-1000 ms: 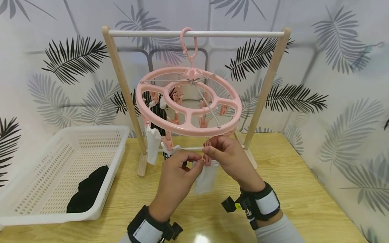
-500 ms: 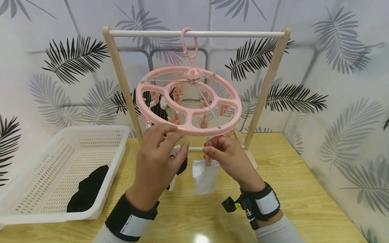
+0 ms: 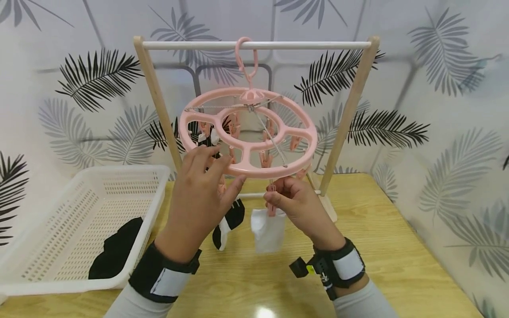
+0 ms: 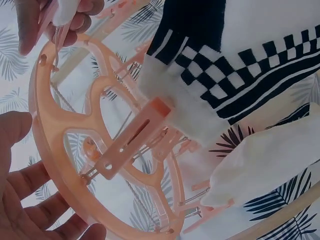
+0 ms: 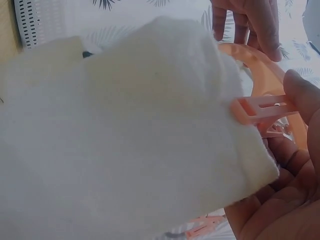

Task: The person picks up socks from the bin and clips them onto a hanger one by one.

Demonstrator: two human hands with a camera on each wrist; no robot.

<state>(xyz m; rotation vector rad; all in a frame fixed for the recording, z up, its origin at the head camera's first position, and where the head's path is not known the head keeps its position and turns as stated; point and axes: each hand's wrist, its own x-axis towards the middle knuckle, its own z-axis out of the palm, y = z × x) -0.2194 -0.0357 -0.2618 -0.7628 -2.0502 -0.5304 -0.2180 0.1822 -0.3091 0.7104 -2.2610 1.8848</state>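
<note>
A round pink clip hanger (image 3: 254, 170) hangs tilted by its hook from the white bar. My left hand (image 3: 195, 198) is at its front-left rim, fingers loosely spread; the left wrist view shows the fingertips against the outside of the rim (image 4: 47, 140). With thumb and fingers, my right hand (image 3: 296, 205) pinches a pink clothespin (image 3: 272, 203) below the front rim. That clothespin is at the top edge of a white sock (image 3: 268, 232), seen large in the right wrist view. A black-and-white checkered sock (image 4: 200, 65) hangs from another clothespin (image 4: 132, 140), partly behind my left hand in the head view.
A white perforated basket (image 3: 159, 194) stands at the left with black cloth (image 3: 117, 249) in it. The rack's wooden posts (image 3: 350, 117) rise on both sides. Other pink clothespins (image 3: 295, 142) dangle under the hanger. A wood-grain table (image 3: 389, 260) lies beneath.
My left hand has let go of the white sock's edge and moved up and left to the hanger's rim. The right hand has stayed at the clothespin.
</note>
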